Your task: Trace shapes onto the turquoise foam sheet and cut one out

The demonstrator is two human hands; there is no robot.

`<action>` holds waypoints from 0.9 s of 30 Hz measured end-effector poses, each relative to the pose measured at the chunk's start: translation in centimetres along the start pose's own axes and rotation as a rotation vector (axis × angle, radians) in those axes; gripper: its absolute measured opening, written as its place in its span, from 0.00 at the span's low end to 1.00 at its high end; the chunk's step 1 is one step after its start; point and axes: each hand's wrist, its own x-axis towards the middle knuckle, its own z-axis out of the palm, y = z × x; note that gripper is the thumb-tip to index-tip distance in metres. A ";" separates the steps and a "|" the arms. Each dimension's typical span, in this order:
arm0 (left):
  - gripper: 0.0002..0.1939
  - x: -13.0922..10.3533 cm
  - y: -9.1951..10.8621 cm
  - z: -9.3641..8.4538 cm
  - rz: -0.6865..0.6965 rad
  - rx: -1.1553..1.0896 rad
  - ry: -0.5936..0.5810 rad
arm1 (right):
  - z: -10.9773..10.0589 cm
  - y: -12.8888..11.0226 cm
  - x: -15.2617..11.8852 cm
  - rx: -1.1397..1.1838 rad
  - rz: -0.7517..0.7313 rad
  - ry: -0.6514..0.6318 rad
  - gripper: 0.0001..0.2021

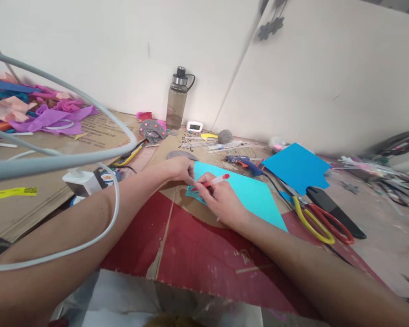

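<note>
Turquoise sheet (255, 195): our landmark; we found it lying on cardboard (197, 250), beneath the right hand (220, 197).
Red pen (216, 181): we saw it grasped in the right grip, tip at the sheet's left end, seemingly for marking.
Left hand (182, 170): at the sheet's left edge, probably steadying; its exact grip we could not tell.
Scissors (303, 217): right of the sheet, apparently within reach.

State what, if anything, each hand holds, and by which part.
Right hand: a pen, near its lower end. Left hand: at the turquoise sheet, grip unclear.
</note>
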 end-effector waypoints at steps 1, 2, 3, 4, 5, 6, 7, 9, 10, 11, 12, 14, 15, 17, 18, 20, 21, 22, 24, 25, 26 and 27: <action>0.09 0.0 0.0 0.0 0.001 -0.001 -0.001 | 0.0 0.0 0.0 0.000 0.004 0.000 0.10; 0.10 -0.1 0.0 0.0 0.002 -0.002 -0.002 | 0.0 0.0 0.0 0.000 0.007 0.002 0.09; 0.10 -0.1 0.1 0.0 0.002 -0.003 -0.002 | 0.0 0.0 -0.1 0.000 0.010 0.003 0.09; 0.10 -0.1 0.1 -0.1 0.001 -0.004 -0.002 | 0.0 0.0 -0.1 0.001 0.012 0.004 0.09; 0.10 -0.2 0.1 -0.1 -0.001 -0.004 -0.002 | 0.0 0.0 -0.1 0.003 0.014 0.005 0.09; 0.11 -0.2 0.2 -0.1 -0.005 -0.003 -0.001 | 0.0 0.0 -0.1 0.004 0.016 0.006 0.10; 0.11 -0.3 0.3 -0.2 -0.011 -0.003 -0.001 | -0.1 0.0 -0.1 0.007 0.018 0.006 0.10; 0.11 -0.4 0.4 -0.3 -0.023 -0.003 -0.002 | -0.1 0.0 -0.1 0.011 0.022 0.002 0.10; 0.11 -0.4 0.5 -0.3 -0.028 -0.005 -0.002 | -0.1 0.0 -0.1 0.009 0.022 0.000 0.10; 0.11 -0.4 0.5 -0.3 -0.030 -0.007 -0.003 | -0.2 -0.1 -0.1 0.007 0.022 -0.003 0.10; 0.12 -0.4 0.5 -0.3 -0.031 -0.009 -0.003 | -0.2 -0.1 -0.1 0.005 0.024 -0.003 0.10; 0.13 -0.4 0.4 -0.2 -0.028 -0.011 -0.004 | -0.3 -0.1 -0.1 0.004 0.026 -0.005 0.10; 0.13 -0.3 0.3 -0.2 -0.026 -0.012 -0.005 | -0.3 -0.1 -0.1 0.008 0.027 -0.006 0.10; 0.13 -0.1 0.0 0.0 -0.019 -0.010 -0.005 | -0.3 -0.1 -0.2 0.017 0.027 -0.006 0.09; 0.14 0.0 -0.1 0.1 -0.016 -0.009 -0.004 | -0.3 0.0 -0.2 0.019 0.025 -0.006 0.09; 0.14 0.1 -0.3 0.2 -0.012 -0.005 0.001 | -0.3 0.0 -0.2 0.020 0.021 -0.001 0.08; 0.14 0.2 -0.4 0.2 -0.010 -0.004 0.004 | -0.3 0.0 -0.2 0.022 0.018 -0.001 0.08; 0.14 0.2 -0.5 0.3 -0.008 -0.002 0.006 | -0.4 0.0 -0.2 0.024 0.014 -0.002 0.08; 0.14 0.4 -0.6 0.3 -0.004 0.001 0.010 | -0.4 0.1 -0.3 0.026 0.008 -0.002 0.09; 0.14 0.4 -0.7 0.3 -0.002 0.001 0.010 | -0.5 0.1 -0.3 0.025 0.006 0.000 0.09; 0.14 0.5 -0.8 0.3 0.001 0.001 0.009 | -0.5 0.1 -0.3 0.023 0.007 0.002 0.08; 0.14 0.6 -0.8 0.4 0.005 -0.001 0.007 | -0.6 0.1 -0.3 0.022 0.008 0.003 0.08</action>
